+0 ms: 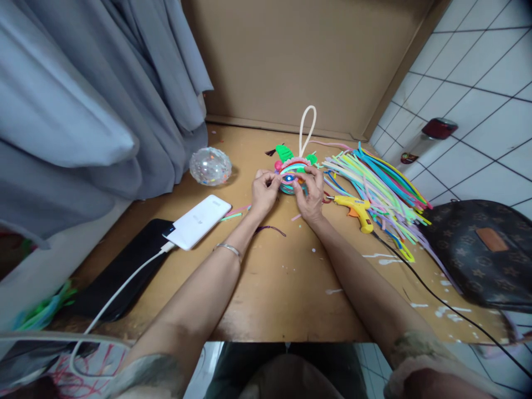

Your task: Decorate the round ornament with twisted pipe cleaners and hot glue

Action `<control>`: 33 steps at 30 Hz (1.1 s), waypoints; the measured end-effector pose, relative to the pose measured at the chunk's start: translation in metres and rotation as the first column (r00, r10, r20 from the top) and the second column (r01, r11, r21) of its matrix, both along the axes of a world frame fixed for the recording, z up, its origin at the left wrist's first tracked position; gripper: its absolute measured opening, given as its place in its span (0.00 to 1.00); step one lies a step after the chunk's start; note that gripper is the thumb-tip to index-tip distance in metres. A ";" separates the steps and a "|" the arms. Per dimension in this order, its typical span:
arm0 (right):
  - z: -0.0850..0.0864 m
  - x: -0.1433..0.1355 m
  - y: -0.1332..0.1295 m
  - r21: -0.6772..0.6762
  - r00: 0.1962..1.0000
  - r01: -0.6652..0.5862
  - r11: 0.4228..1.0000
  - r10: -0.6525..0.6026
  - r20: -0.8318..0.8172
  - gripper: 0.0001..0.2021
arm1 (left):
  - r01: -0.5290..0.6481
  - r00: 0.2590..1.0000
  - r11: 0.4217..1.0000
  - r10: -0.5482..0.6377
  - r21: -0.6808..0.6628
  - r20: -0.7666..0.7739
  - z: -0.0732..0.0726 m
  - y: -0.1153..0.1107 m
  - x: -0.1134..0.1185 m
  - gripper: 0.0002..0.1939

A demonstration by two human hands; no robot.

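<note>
Left hand (pixel 265 193) and right hand (pixel 310 195) meet with fingertips pinched on the front of a colourful ornament (pixel 294 165), near the back of the table (pixel 274 299). They hide its lower sides, and whatever lies between the fingertips is too small to make out. Its white loop (pixel 307 131) stands upright behind. A dark strand (pixel 275 229) runs partly under the left forearm. Just right of the right hand lies a yellow glue gun (pixel 358 211), overlapping the heap of pipe cleaners (pixel 366 185); its cord leaves the frame. Farther right, a brown bag (pixel 465 255) is cut off by the edge. Leftward sit a clear ball (pixel 210 167) and a white power bank (pixel 198 223), covering part of a black slab (pixel 133 269) I cannot identify.
</note>
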State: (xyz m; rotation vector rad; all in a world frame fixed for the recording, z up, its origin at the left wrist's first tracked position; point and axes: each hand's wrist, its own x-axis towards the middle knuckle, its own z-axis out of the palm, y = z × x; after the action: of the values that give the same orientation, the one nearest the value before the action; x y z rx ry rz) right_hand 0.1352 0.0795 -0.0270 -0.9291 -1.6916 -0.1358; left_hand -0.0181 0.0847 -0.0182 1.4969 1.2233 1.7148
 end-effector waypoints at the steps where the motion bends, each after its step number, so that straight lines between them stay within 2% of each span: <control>1: 0.000 0.000 0.000 -0.008 1.000 0.000 1.000 0.000 -0.008 0.15 | -0.004 1.000 1.000 0.004 0.003 -0.011 0.000 0.000 0.000 0.15; 9: -0.001 -0.002 0.000 -0.070 1.000 0.016 0.997 -0.017 -0.016 0.16 | 0.007 1.000 1.000 -0.007 -0.025 -0.030 -0.005 0.005 0.001 0.19; 13: -0.001 -0.004 -0.001 -0.046 0.999 0.044 0.998 -0.045 -0.008 0.16 | -0.003 0.998 1.000 0.003 0.000 -0.070 -0.007 0.005 0.000 0.19; 20: -0.001 -0.003 -0.001 -0.043 0.998 0.058 0.997 -0.057 0.007 0.15 | -0.056 0.989 0.990 0.072 0.127 -0.129 -0.007 0.001 -0.001 0.16; 26: -0.002 -0.004 -0.003 -0.074 0.996 0.085 0.994 -0.085 0.009 0.15 | -0.082 0.984 0.988 0.101 0.131 -0.144 -0.005 0.000 0.000 0.13; 33: -0.004 -0.005 0.000 -0.020 0.990 0.143 0.990 -0.143 0.007 0.14 | -0.057 0.986 0.991 0.075 0.119 -0.147 -0.008 0.002 0.003 0.11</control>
State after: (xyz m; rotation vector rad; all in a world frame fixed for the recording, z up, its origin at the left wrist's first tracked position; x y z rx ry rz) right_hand 0.1301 0.0791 -0.0309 -1.0665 -1.6338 -0.2171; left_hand -0.0154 0.0865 -0.0261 1.6978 1.2832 1.7680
